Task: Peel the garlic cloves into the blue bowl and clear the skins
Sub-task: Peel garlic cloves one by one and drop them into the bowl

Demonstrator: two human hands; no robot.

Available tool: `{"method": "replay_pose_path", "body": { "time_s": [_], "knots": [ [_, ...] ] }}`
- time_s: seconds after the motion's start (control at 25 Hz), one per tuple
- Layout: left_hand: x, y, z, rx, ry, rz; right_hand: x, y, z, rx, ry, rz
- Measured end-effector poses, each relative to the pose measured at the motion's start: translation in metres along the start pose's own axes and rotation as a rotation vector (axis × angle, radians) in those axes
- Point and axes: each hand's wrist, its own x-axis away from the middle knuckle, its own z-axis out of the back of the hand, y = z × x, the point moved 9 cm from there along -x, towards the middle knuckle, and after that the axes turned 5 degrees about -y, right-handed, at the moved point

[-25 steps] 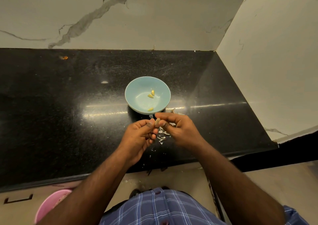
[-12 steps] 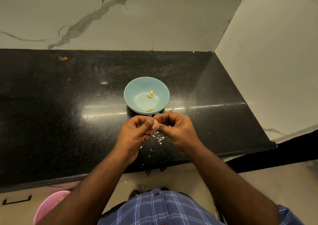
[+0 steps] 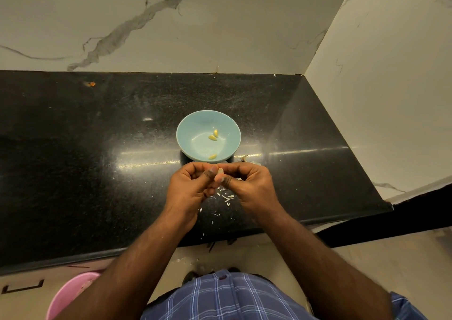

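Both hands meet just in front of the bowl, with their fingers curled in. Left hand (image 3: 193,185) and right hand (image 3: 249,185) pinch one small garlic clove (image 3: 220,171) between thumbs and fingertips — the clove peeks out pale where the two hands touch. How much skin is left on it is too small to tell.

Closest to the person, a blue checked shirt (image 3: 232,297) fills the bottom of the view, and part of a pink bucket (image 3: 71,292) sits low on the left, below the counter edge.

Under the hands and a little nearer than them, small white skins (image 3: 227,197) lie scattered on the black counter (image 3: 85,172). A few more bits of skin lie just to the right of the bowl, near the right hand.

Just past the hands stands the blue bowl (image 3: 186,128) on the counter. Three peeled cloves (image 3: 212,137) rest inside it — two close together near the middle and one by the near wall.

Farther back, a tiny orange speck (image 3: 90,83) sits on the counter near the wall. Behind it all rises a white marble wall (image 3: 171,26) with grey veins, and it turns a corner on the right.
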Motion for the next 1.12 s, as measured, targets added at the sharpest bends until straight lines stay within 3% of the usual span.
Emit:
{"method": "replay_pose_path", "body": {
  "time_s": [0.48,0.84,1.12],
  "knots": [
    [0.004,0.001,-0.007,0.032,-0.100,0.057,0.001,-0.001,0.006,0.125,0.072,0.051],
    [0.001,-0.002,-0.001,0.077,-0.128,0.111,-0.003,-0.005,-0.004,0.063,-0.050,0.074],
    [0.002,0.003,-0.002,0.089,-0.190,0.096,-0.003,-0.002,0.004,0.162,0.025,0.070]
  ]
}}
